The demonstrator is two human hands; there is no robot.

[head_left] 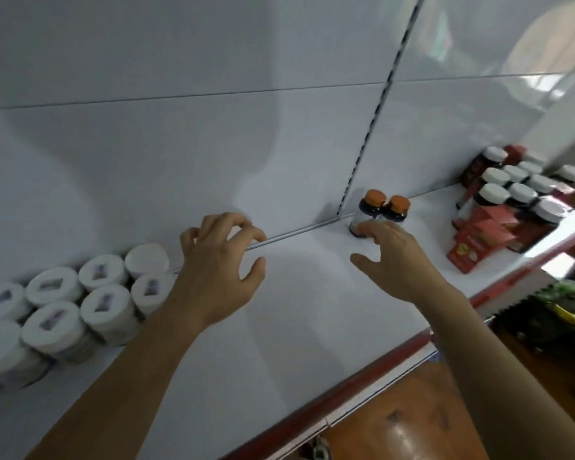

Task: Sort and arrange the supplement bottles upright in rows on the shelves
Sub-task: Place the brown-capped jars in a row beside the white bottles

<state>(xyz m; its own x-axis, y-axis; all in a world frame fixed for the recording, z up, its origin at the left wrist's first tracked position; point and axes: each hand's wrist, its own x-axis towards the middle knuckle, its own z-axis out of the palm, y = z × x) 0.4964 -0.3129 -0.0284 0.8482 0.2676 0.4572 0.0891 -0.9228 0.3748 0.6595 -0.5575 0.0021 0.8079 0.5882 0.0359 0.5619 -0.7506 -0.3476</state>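
Observation:
Two dark bottles with orange caps [384,207] stand upright side by side at the back of the white shelf [279,310]. My right hand [392,257] hovers just in front of them, fingers spread and loosely bent, holding nothing; its fingertips are at the base of the left bottle. My left hand [219,263] floats above the shelf's middle, fingers relaxed and curled, empty. Several white-capped white bottles [80,300] stand in rows at the left, close to my left forearm.
At the right stand several dark bottles with white caps [518,190] and red boxes [478,237]. The shelf has a red front edge [379,360] and a slotted upright [379,104] in the back panel. Below lies a wooden floor [412,419].

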